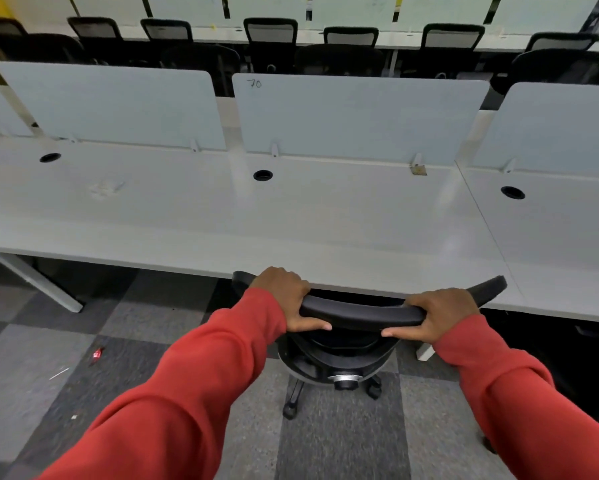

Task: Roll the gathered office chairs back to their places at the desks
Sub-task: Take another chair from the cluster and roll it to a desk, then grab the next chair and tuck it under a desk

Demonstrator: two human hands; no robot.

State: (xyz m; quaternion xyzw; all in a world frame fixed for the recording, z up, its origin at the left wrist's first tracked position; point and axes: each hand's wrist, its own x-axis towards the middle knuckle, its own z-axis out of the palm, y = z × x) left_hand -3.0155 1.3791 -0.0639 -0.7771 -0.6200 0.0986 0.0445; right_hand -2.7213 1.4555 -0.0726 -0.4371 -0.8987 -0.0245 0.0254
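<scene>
Gripping the black office chair [360, 311] by its curved padded top rail, both hands in red sleeves. Left hand [284, 296] at the rail's 9 o'clock end, right hand [441, 311] toward 3 o'clock. Fingers [293, 280] of each curl over the rail's far side, thumbs laid along the near side, clamping the rail.

Chair sits at 6 o'clock in view. Its top rail is level with the near edge of the long pale grey desk surface [291, 216]; seat looks tucked beneath, wheeled base on the chequered grey carpet [343, 445].

Progress, as judged: this chair is about home, perhaps a last nudge and release left. Black mesh-backed chairs [270, 32] at 12 o'clock stand along the far desk row, seemingly in place. Places at 9 and 3 o'clock along this surface show no chair, so more may remain; the gathered group is out of view.

Writing: "70" hand-marked at the 11 o'clock corner of the pale blue divider panel [360, 123]. No brand readable.
</scene>
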